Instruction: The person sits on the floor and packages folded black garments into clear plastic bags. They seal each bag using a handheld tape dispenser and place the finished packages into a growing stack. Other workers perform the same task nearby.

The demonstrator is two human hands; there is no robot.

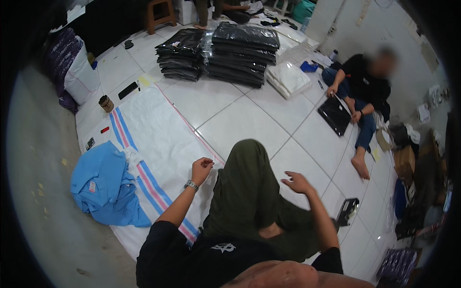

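My left hand (202,168), a metal-band watch on its wrist, hovers above a white woven plastic sheet (155,126) with blue and pink stripes. Its fingers are curled close together, and whether anything small lies between them I cannot tell. On the other side of my raised knee, my right hand (296,181) is held over the floor tiles with fingers apart and nothing in it. A heap of light blue garments (104,183) lies on the sheet's left side, beside a small crumpled white piece (133,157). A dark tape dispenser or similar tool (348,211) sits near my right elbow.
Stacks of black garments in clear plastic (241,54) stand ahead, beside white packs (289,79). A co-worker at right handles a black plastic-wrapped pack (335,114). Near the sheet's far left lie a phone (128,90), a brown cup (106,103) and a red lighter-like item (104,130).
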